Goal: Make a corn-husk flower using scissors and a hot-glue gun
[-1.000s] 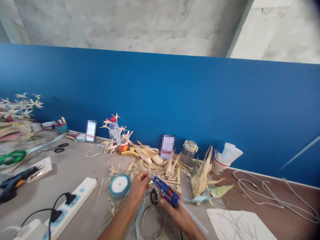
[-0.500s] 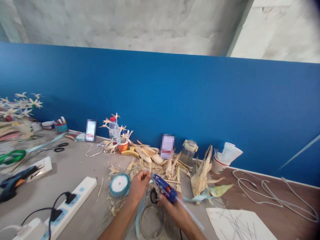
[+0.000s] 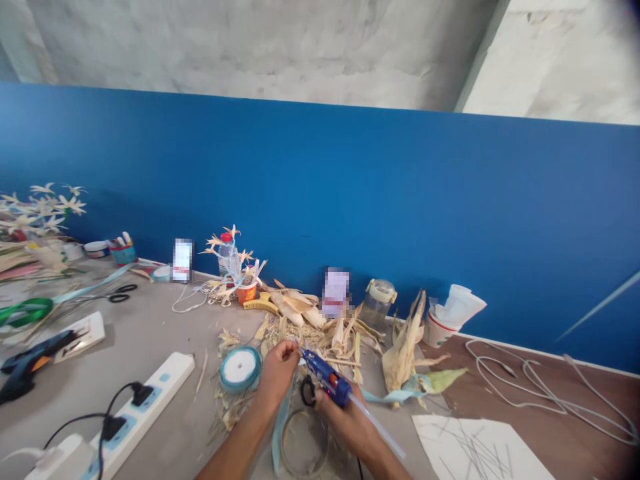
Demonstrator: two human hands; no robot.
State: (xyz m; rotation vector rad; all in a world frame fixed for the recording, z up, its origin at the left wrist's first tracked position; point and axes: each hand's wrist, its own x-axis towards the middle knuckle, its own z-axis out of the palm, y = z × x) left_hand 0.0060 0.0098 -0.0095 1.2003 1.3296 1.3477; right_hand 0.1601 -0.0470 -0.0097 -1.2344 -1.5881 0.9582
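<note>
A blue hot glue gun [image 3: 326, 375] is gripped in my right hand [image 3: 345, 417], with a clear glue stick [image 3: 376, 425] jutting from its back end. Its nozzle points up and left, close to the fingertips of my left hand [image 3: 281, 363]. Those fingers are pinched together; whatever lies between them is too small to make out. Left of that hand is a roll of light blue ribbon [image 3: 241, 369]. Black scissor handles [image 3: 307, 391] show between my hands, above a round coil of wire [image 3: 304, 443]. Dry corn husks [image 3: 300, 310] and shreds lie just beyond.
A white power strip [image 3: 145, 407] with black plugs lies at left, near another glue gun [image 3: 35, 363]. At right are a husk bundle [image 3: 404, 347], a cup with white paper [image 3: 440, 330], a white cable [image 3: 540, 393] and a sheet with thin wires [image 3: 475, 443]. Two phones stand against the blue partition [image 3: 320, 187].
The glue gun has shifted very slightly left, its nozzle now nearer my left fingertips. My left hand stays pinched in almost the same place.
</note>
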